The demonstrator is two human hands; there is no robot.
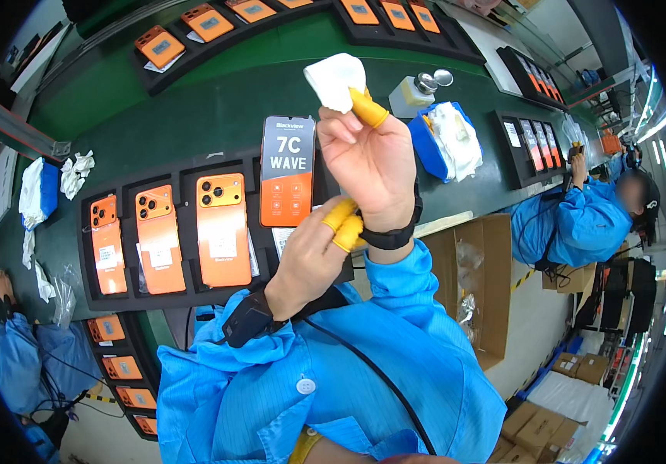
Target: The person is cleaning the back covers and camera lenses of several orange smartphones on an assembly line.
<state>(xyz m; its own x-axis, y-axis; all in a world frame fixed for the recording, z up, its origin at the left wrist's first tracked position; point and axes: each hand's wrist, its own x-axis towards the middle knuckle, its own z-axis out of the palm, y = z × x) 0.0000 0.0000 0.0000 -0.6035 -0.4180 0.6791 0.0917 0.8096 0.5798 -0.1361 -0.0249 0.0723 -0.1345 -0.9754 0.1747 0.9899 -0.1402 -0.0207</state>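
My right hand (368, 158) is raised over the bench, closed on a folded white cloth (336, 80). Yellow finger cots cover some fingertips of both hands. At my right wrist sits a black wrist strap (392, 235). My left hand (307, 249) is closed, its fingertips pressed against that strap; the exact grip is partly hidden. Beyond my left hand, a smartphone (287, 170) with a grey and orange screen film lies at the right end of a black tray (186, 291). Orange phones, such as the nearest one (222, 232), lie back-up in its other slots.
Blue bins of white cloths stand at the right (431, 147) and left (48, 189). A dispenser bottle (410, 99) is behind the right bin. More phone trays line the far shelf (395, 40). A cardboard box (495, 286) and a co-worker (580, 220) are at the right.
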